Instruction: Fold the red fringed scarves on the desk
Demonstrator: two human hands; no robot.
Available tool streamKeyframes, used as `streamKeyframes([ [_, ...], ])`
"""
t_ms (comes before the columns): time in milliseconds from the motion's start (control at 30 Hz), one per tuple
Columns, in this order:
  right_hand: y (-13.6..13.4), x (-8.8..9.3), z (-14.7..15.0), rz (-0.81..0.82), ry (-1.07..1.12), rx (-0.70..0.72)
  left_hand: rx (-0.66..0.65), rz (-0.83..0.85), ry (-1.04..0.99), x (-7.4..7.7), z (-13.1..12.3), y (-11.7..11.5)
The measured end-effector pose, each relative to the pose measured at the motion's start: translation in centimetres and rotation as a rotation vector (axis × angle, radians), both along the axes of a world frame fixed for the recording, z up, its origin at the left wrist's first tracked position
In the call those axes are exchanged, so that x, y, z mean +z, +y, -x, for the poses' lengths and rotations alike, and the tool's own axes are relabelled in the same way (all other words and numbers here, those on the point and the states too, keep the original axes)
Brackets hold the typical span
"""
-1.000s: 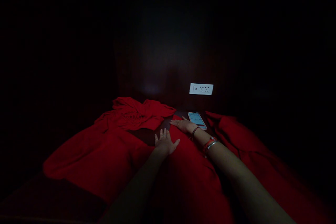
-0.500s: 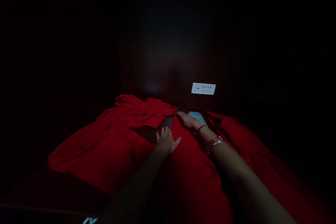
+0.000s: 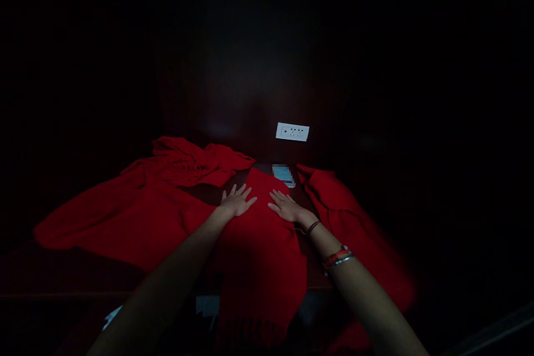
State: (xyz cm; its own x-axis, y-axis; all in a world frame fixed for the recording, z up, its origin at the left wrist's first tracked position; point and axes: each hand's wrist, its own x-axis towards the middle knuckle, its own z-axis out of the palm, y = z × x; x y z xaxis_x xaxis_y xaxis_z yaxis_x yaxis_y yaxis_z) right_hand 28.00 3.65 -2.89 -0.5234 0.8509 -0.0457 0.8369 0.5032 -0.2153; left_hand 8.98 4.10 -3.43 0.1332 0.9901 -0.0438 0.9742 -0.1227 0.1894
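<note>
A red fringed scarf (image 3: 262,250) lies lengthwise in front of me, its tasselled end hanging over the table's front edge. My left hand (image 3: 237,202) rests flat on its left side with fingers spread. On its right side lies my right hand (image 3: 286,206), palm down and fingers stretched out; bracelets circle that wrist. Just beyond the right hand is a phone (image 3: 282,174) with a lit screen. More red cloth (image 3: 125,222) spreads out to the left, with a bunched, fringed heap (image 3: 192,164) behind it.
Another red cloth (image 3: 334,200) lies along the right side of the dark table (image 3: 75,275). A white wall socket (image 3: 292,132) sits above the phone. Pale objects show below the table edge, too dim to name. The surroundings are very dark.
My right hand has drawn back from beside the phone toward me. My left hand has shifted slightly onto the scarf's left edge. The view has moved, showing the scarf's fringe.
</note>
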Motion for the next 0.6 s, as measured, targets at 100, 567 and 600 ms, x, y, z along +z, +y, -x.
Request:
streamKeyframes([
  [100,0.5,-0.2,-0.2,-0.029,0.051,0.009,0.01,-0.063,0.009,0.1,-0.3,-0.5],
  [567,-0.4,2.0,1.5,-0.246,0.18,0.247,0.409,-0.208,0.169,6.5,19.8,-7.4],
  [600,-0.6,2.4,2.1,-0.244,0.169,0.285,0.475,-0.201,0.143,6.2,21.7,-8.0],
])
